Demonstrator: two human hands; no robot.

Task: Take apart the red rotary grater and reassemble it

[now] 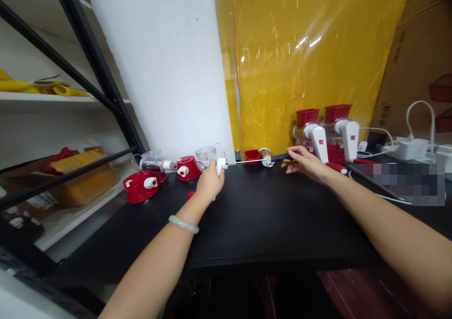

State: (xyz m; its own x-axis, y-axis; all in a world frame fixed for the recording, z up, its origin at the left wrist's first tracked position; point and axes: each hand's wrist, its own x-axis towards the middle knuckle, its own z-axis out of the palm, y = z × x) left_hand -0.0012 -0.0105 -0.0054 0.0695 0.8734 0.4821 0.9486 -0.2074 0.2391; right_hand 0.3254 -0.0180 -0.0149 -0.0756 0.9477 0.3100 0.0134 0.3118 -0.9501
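Observation:
My left hand (209,182) is closed around a small white part (221,164) over the far side of the black table (254,215). My right hand (305,163) grips the black-and-yellow handle of a screwdriver (263,159). Its thin metal shaft runs left and its tip meets the white part. A clear plastic cup piece (208,154) stands just behind my left hand. A pale bangle (183,224) sits on my left wrist.
Red-and-white grinder parts (141,186) and a red base (187,168) lie at the far left. Two assembled red-topped grinders (330,133) stand behind my right hand. White chargers and cables (411,147) lie at right. A black metal shelf rack (106,88) stands at left, yellow plastic sheet (303,55) behind.

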